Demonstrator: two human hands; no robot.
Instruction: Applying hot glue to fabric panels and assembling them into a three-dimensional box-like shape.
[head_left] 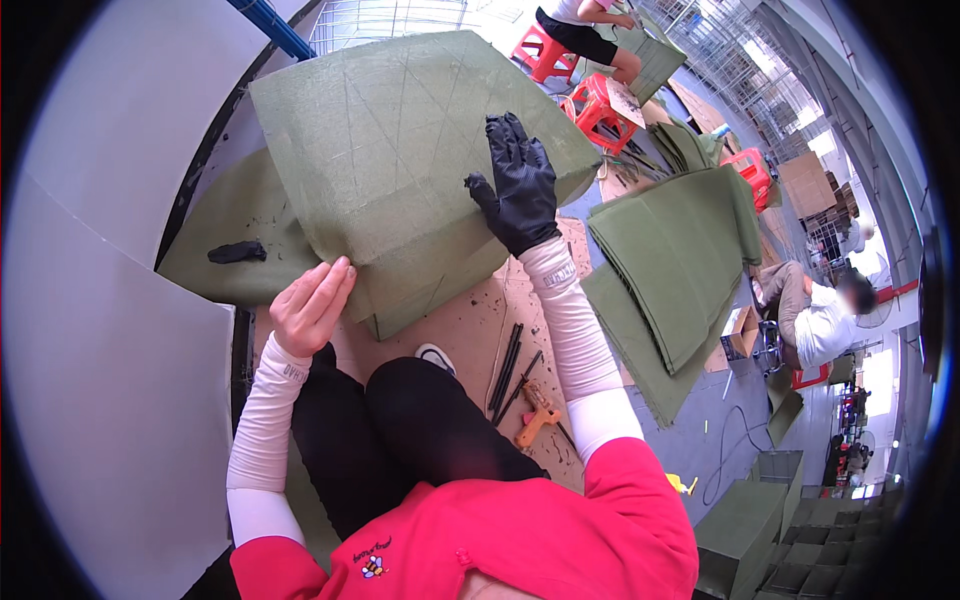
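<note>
A large box-like form covered in green mesh (390, 130) stands before me, with its wires faintly showing through. At its near left corner, the bare fingers of my left hand (310, 308) are pressed together on the mesh edge; the thumb is mostly hidden. My right hand (522, 195), in a black glove, lies flat on the box's right side with the fingers stretched out. Beyond my left hand, a loose black glove (237, 252) rests on a green sheet (265, 215) that extends from under the box.
By my knees lie an orange glue gun (540, 418) and black sticks (507, 368) on cardboard. Folded green mesh sheets (680, 260) are stacked at right. Red stools (600, 112) stand beyond the box. One person (590, 25) works far ahead, another (820, 320) sits at right.
</note>
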